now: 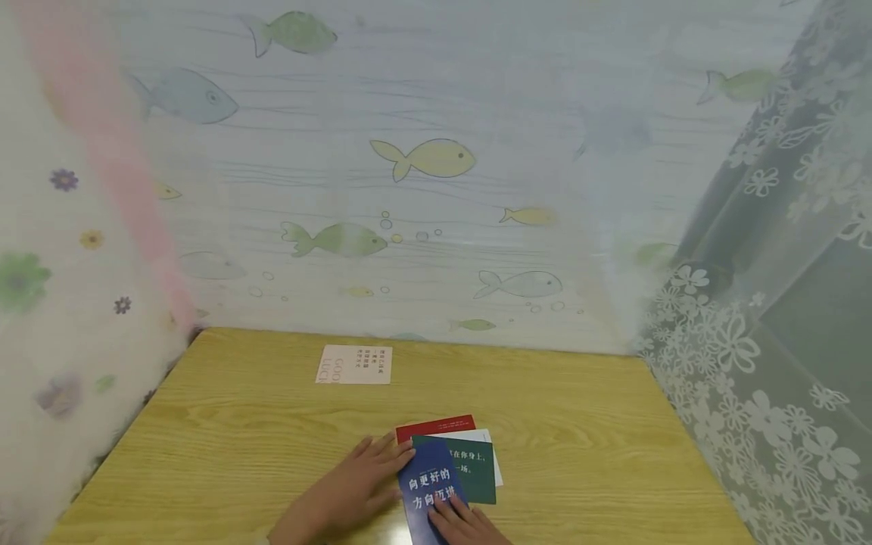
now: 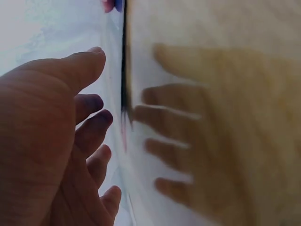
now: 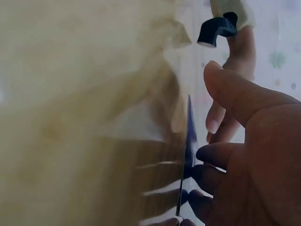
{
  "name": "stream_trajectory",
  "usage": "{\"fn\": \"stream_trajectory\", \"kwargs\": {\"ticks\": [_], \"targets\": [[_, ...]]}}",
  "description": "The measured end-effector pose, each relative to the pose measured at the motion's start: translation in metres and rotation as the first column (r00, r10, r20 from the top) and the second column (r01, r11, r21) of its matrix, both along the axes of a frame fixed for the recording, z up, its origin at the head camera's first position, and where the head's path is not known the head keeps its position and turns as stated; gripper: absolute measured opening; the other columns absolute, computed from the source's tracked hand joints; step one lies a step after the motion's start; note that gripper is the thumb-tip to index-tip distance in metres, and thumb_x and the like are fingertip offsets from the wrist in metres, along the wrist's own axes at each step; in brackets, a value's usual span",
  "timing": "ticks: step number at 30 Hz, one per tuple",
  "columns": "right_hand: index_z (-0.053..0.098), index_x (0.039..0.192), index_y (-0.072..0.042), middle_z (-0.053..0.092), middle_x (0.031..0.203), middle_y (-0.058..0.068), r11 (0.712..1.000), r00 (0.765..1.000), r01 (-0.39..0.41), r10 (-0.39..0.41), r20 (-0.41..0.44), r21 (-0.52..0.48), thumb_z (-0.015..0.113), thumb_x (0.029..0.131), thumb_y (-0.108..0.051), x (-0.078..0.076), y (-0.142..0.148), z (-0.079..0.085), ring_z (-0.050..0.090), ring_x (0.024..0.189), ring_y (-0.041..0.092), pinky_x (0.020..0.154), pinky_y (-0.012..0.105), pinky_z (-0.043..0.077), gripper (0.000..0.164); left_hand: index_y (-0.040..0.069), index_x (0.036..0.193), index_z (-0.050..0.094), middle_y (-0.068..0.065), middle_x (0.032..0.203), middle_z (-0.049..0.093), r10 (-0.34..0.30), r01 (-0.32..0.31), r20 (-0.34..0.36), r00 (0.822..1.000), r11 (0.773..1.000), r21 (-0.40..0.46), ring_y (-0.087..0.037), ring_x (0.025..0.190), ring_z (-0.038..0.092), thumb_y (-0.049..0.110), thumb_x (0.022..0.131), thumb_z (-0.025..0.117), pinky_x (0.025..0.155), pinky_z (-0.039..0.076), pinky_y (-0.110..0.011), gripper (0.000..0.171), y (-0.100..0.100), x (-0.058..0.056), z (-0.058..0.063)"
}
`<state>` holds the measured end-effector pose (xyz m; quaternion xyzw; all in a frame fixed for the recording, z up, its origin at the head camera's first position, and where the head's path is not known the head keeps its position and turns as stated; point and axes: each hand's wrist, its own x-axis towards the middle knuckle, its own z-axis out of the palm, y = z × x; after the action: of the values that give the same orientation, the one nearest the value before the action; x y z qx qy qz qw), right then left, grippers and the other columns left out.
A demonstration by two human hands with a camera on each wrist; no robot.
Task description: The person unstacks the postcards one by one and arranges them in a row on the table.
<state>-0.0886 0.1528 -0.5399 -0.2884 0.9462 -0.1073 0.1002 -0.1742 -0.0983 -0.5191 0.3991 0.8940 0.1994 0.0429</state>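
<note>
With your left hand (image 1: pixel 357 481) and right hand (image 1: pixel 470 524) loosely outstretched, press the blue card (image 1: pixel 428 471) lightly so the green card (image 1: pixel 480 484) beneath doesn't slide.

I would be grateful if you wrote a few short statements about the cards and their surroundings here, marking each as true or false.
1. The blue rectangular card with white writing overlaps the dark green rectangular card with white writing. True.
2. Every card in view lies in the overlapping pile. False: the pale rectangular card printed with LUCK lies apart, farther back on the yellowish wooden table.
3. The right hand touches the blue card. True.
4. The topmost card of the pile is red. False: the blue card is on top, and the red rectangular card with small white print is partly covered.
5. The pale backdrop behind the table shows fish. True.
</note>
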Motion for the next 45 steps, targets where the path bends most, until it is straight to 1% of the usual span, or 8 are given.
{"fn": "stream_trajectory", "kwargs": {"ticks": [5,9,15,22,26,34,40,45], "targets": [[0.034,0.145,-0.028,0.036,0.147,-0.013,0.999,0.953,-0.022,0.029,-0.301,0.026,0.03,0.093,-0.061,0.013,0.006,-0.022,0.04,0.131,0.014,0.09,0.045,0.049,0.061,0.02,0.144,0.037,0.004,0.147,0.038,-0.033,0.032,-0.021,0.999,0.999,-0.026,-0.031,0.137,0.03,0.045,0.098,0.038,0.109,0.023,-0.055,0.053,0.001,0.003,0.0],[0.036,0.144,-0.029,0.037,0.146,-0.015,0.999,0.922,-0.012,0.023,-0.388,0.031,0.033,0.093,-0.06,0.012,0.014,-0.03,0.042,0.129,0.014,0.087,0.043,0.05,0.06,0.018,0.141,0.043,0.001,0.146,0.039,-0.048,0.044,-0.066,0.997,0.997,-0.066,-0.032,0.136,0.03,0.046,0.098,0.036,0.108,0.025,-0.056,0.052,0.001,0.008,0.002],[0.043,0.14,-0.022,0.041,0.145,-0.006,0.999,0.987,0.027,-0.022,-0.158,0.026,0.029,0.091,-0.065,0.0,0.022,-0.016,0.042,0.13,0.022,0.091,0.05,0.047,0.067,0.017,0.135,0.051,-0.001,0.147,0.037,-0.058,0.049,-0.073,0.996,0.991,-0.129,-0.032,0.136,0.03,0.051,0.096,0.036,0.106,0.029,-0.056,0.054,-0.001,0.02,0.002],[0.038,0.143,-0.022,0.038,0.147,-0.002,0.999,0.999,0.034,-0.034,-0.036,-0.014,0.036,0.086,-0.07,-0.005,0.032,-0.009,0.037,0.133,0.026,0.096,0.053,0.042,0.075,0.021,0.131,0.056,0.0,0.143,0.043,-0.13,0.097,-0.17,0.977,0.977,-0.189,-0.03,0.132,0.038,0.072,0.086,0.026,0.097,0.038,-0.057,0.074,-0.004,0.043,-0.005],[0.036,0.144,-0.016,0.036,0.148,0.007,0.995,0.999,0.02,-0.015,0.044,-0.096,0.048,0.085,-0.063,-0.011,0.035,-0.003,0.034,0.134,0.032,0.097,0.057,0.04,0.076,0.023,0.129,0.058,0.002,0.144,0.043,-0.156,0.131,-0.136,0.978,0.976,-0.176,-0.028,0.132,0.038,0.075,0.084,0.027,0.095,0.04,-0.059,0.075,-0.003,0.048,-0.005],[0.032,0.146,-0.016,0.029,0.151,0.012,0.984,0.991,0.099,-0.084,0.108,-0.149,0.055,0.077,-0.068,-0.014,0.052,0.014,0.027,0.136,0.037,0.102,0.062,0.031,0.09,0.02,0.134,0.052,0.0,0.146,0.04,-0.125,0.108,-0.1,0.987,0.981,-0.164,-0.027,0.134,0.035,0.072,0.085,0.028,0.101,0.037,-0.054,0.076,-0.005,0.038,0.0],[0.029,0.146,-0.004,0.023,0.151,0.018,0.976,0.973,0.188,-0.17,0.153,-0.109,0.056,0.074,-0.071,-0.013,0.064,0.023,0.021,0.137,0.042,0.104,0.063,0.026,0.102,0.012,0.14,0.043,-0.005,0.149,0.035,-0.047,0.045,-0.026,0.999,0.996,-0.077,-0.03,0.138,0.028,0.064,0.086,0.045,0.107,0.028,-0.053,0.075,-0.01,0.029,0.012],[0.027,0.145,0.001,0.021,0.151,0.021,0.97,0.962,0.209,-0.181,0.203,-0.124,0.059,0.073,-0.07,-0.014,0.067,0.023,0.02,0.136,0.045,0.102,0.065,0.027,0.106,0.012,0.144,0.036,-0.007,0.152,0.027,-0.028,0.023,-0.059,0.998,0.996,-0.081,-0.029,0.14,0.022,0.064,0.076,0.06,0.111,0.023,-0.052,0.089,-0.009,0.018,0.012]]}}
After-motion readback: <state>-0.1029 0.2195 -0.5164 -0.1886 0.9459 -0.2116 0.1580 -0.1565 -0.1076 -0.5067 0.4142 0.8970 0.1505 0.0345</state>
